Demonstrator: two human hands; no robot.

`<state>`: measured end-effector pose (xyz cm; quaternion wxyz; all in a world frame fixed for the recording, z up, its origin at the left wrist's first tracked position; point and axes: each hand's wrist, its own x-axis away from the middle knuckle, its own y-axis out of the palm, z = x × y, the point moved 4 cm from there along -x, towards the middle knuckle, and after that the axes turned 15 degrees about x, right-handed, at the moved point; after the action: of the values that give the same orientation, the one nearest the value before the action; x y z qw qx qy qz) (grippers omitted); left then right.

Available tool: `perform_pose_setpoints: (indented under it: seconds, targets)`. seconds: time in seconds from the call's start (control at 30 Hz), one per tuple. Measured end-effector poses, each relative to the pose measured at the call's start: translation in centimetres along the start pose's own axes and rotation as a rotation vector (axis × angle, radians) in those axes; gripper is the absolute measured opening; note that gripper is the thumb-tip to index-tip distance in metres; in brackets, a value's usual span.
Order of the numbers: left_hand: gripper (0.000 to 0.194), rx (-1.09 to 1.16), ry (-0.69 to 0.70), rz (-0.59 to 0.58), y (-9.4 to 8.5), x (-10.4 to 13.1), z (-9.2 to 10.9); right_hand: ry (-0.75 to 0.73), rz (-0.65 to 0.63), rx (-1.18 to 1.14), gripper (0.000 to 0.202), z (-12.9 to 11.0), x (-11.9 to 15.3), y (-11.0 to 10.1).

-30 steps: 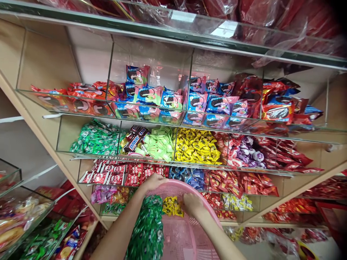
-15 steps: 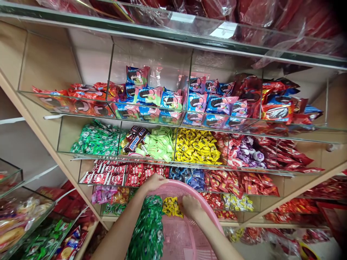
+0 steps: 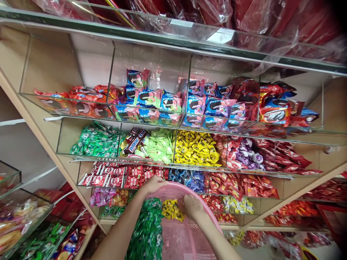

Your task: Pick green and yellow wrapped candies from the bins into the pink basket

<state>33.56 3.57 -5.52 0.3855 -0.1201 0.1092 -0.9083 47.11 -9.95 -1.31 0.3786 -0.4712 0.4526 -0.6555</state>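
Legibly, SNICKERS bars (image 3: 134,144), left hand (image 3: 154,185) gripping pink basket (image 3: 177,188)

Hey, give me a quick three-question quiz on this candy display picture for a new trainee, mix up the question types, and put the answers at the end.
1. Multiple choice. In relation to the pink mesh basket, where is the right hand?
A) Behind it
B) Beside the yellow-wrapped candies inside it
C) Underneath it

2. True or false: the left hand is on the basket's far rim.

3. Fill in the blank: the brown-wrapped bars beside the pale green packets carry the brand name ____.

Key: 1. B; 2. True; 3. Snickers
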Motion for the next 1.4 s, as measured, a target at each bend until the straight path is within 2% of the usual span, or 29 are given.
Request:
perform_pose_setpoints:
  seconds: [0.13, 0.3, 0.4, 0.47, 0.53, 0.6, 0.77, 1.2, 1.4]
  targets:
    - [0.053, 0.048, -0.008, -0.01, 0.1, -0.1, -0.1, -0.102, 0.165, -0.034, 0.028, 0.4, 1.4, -4.2]
    - [0.052, 0.065, 0.003, -0.012, 0.2, -0.1, -0.1, -0.281, 0.407, -0.245, 0.037, 2.3, 2.5, -12.1]
    - [0.052, 0.069, 0.007, 0.002, 0.1, 0.0, 0.0, -0.099, 0.562, -0.215, 0.033, 4.2, 1.4, -15.7]
    - [0.051, 0.084, 0.006, -0.004, 0.2, 0.1, 0.1, 0.05, 0.6, -0.125, 0.028, 4.9, 0.1, -16.8]
    - [0.051, 0.103, 0.008, -0.01, 0.2, 0.3, 0.3, 0.108, 0.569, -0.04, 0.026, 4.8, -1.3, -17.0]
    - [0.051, 0.115, 0.004, -0.01, 0.2, 0.3, 0.4, 0.103, 0.505, 0.018, 0.025, 4.3, -2.4, -16.7]
    - [0.05, 0.09, -0.005, 0.009, 0.2, 0.3, 0.6, 0.13, 0.452, 0.061, 0.022, 3.6, -3.5, -15.9]
    - [0.05, 0.049, -0.027, -0.021, 0.1, 0.4, 0.7, 0.171, 0.451, 0.106, 0.024, 3.4, -3.5, -15.8]
    - [0.051, 0.039, -0.009, -0.017, 0.0, 0.4, 0.6, 0.161, 0.503, 0.077, 0.025, 3.6, -2.5, -16.2]
